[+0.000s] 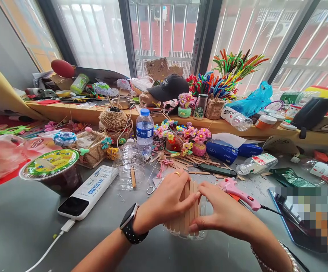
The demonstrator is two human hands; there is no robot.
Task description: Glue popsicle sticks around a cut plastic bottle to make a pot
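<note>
Close in front of me, wooden craft sticks [175, 223] stand side by side against a clear plastic bottle piece [203, 210]. My left hand [164, 200], with a watch on its wrist, curls over the sticks from the left, its thumb across them. My right hand [223, 211] grips from the other side, thumb and fingers pressing on the rightmost stick. The fingertips behind the sticks are hidden. A pink glue gun [242, 194] lies just beyond my right hand. The scissors' handle [150, 190] shows left of my left hand.
Loose craft sticks [181, 163] and a dark green cutter [216, 170] lie behind my hands. At left are a power bank [96, 189] with a cable and a lidded tub [50, 170]. A clear cut bottle [127, 162] stands mid-table; a tablet [297, 223] lies at right.
</note>
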